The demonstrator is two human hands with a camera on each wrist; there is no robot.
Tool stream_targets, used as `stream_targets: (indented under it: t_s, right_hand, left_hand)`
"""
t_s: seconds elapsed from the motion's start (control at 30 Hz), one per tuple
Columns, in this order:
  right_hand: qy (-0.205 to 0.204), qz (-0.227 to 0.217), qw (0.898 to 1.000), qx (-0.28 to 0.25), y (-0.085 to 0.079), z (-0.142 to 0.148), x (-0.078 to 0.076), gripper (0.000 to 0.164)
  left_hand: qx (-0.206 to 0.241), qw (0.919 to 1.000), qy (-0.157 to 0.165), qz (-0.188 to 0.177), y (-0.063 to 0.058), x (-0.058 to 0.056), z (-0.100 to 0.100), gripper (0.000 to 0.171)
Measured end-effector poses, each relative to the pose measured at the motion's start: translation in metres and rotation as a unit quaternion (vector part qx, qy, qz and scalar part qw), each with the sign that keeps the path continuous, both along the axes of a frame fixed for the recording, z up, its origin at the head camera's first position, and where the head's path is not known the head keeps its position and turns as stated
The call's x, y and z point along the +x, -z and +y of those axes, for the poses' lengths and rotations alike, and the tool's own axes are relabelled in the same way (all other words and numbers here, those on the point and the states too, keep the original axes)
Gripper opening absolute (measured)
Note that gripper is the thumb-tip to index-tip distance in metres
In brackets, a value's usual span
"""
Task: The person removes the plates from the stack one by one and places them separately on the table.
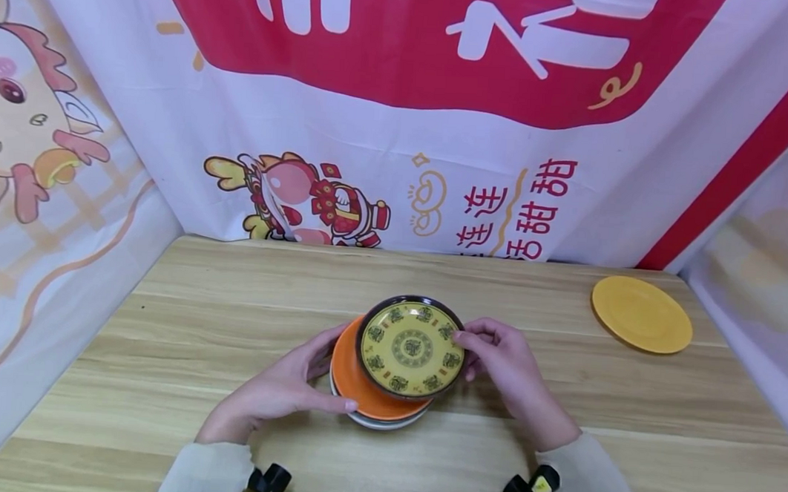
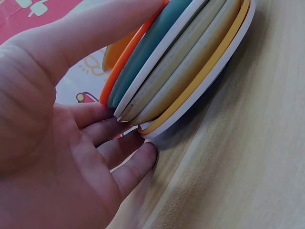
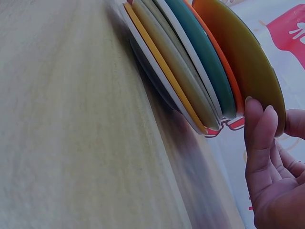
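A yellow patterned plate (image 1: 412, 348) with a dark rim is held tilted over a stack of plates by my right hand (image 1: 504, 363). The thumb lies on its upper face at the right rim and the fingertips press its underside, as the right wrist view shows. On top of the stack is an orange plate (image 1: 343, 370). Below it come a teal plate (image 2: 143, 59), white and tan ones, a yellow plate (image 3: 162, 64) and a dark bottom piece (image 3: 152, 76). My left hand (image 1: 286, 385) holds the stack's left side, thumb at the front rim, fingers along the far edge.
A plain yellow plate (image 1: 642, 315) lies alone at the table's back right. The wooden table (image 1: 182, 324) ends at a printed cloth backdrop (image 1: 346, 139), with cloth walls on both sides. Each wrist wears a small black camera.
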State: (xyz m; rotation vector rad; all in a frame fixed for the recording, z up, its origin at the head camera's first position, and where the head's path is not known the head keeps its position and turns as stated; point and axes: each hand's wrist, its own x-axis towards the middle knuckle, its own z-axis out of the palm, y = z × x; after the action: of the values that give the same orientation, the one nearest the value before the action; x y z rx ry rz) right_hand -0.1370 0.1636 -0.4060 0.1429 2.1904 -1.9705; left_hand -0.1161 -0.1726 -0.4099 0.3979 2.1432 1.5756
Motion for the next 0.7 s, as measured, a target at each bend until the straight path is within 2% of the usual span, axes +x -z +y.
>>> stream_targets:
  t_s: [0.2,0.7]
  right_hand:
    - [0.011,-0.002,1.000,-0.008,0.000,0.004,-0.002,0.033]
    - [0.040,-0.015,0.999,-0.006,0.002,0.018,-0.010,0.041]
  left_hand:
    - [0.007,0.9999,0.014,0.001,-0.001,0.000,-0.001,0.107]
    - [0.009,0.9999,0.012,-0.004,-0.001,0.001,-0.002,0.107]
